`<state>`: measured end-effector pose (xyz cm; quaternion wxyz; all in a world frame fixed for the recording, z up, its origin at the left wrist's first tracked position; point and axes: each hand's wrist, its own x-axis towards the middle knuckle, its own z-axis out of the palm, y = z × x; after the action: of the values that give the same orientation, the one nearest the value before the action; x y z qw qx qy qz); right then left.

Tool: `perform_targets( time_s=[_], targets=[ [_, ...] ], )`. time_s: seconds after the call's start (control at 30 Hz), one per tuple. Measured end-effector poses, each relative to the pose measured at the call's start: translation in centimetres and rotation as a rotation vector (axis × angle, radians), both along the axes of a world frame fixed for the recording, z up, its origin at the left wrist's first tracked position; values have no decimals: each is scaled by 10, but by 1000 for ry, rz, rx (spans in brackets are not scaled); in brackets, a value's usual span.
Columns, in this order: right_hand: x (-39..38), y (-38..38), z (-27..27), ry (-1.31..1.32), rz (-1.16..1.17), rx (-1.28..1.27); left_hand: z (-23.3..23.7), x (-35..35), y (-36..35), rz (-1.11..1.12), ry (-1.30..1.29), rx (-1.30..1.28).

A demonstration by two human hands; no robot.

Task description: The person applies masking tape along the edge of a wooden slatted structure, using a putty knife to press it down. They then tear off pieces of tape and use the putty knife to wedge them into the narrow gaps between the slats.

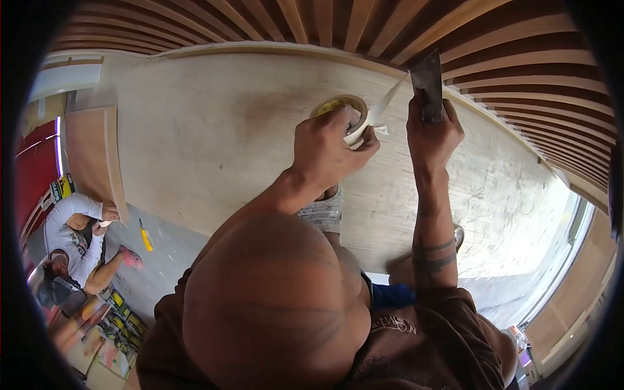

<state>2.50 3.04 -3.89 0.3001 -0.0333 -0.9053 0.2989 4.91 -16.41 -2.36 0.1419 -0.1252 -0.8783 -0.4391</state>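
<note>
My left hand (328,146) grips a roll of masking tape (356,133), with fingers inside its core. A strip of tape (390,97) runs from the roll up to the edge below the wooden slats (390,26), near the blade. My right hand (434,133) holds a flat dark metal scraper (427,81) upright, its top end at the slats. Both hands are above a large pale board (195,143).
At the left, a co-worker (81,240) in a white top crouches by a brown panel (94,159). A yellow-handled tool (145,235) lies on the grey floor (156,260). Stacked yellow and black items (123,318) stand at the lower left.
</note>
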Motion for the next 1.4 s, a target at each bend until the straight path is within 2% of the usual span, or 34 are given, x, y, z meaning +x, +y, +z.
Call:
perform_targets(
  time_s=[0.4,0.57,0.67,0.73,0.93,1.4],
  targets=[
    [-1,0,-4,-15,23,-8,-7,-10,1,52,45,-47],
    [8,-1,1,-44,19,-3,-8,13,7,-34,-9,-112],
    [6,12,1,-43,57,32,-6,4,12,-88,83,-65],
    [9,17,6,-100,36,32,-6,3,14,-92,4,-4],
    [14,35,13,-49,45,61,-10,4,13,-108,-33,-27],
    [17,31,10,-25,155,17,-15,3,16,-128,3,40]
  ],
)
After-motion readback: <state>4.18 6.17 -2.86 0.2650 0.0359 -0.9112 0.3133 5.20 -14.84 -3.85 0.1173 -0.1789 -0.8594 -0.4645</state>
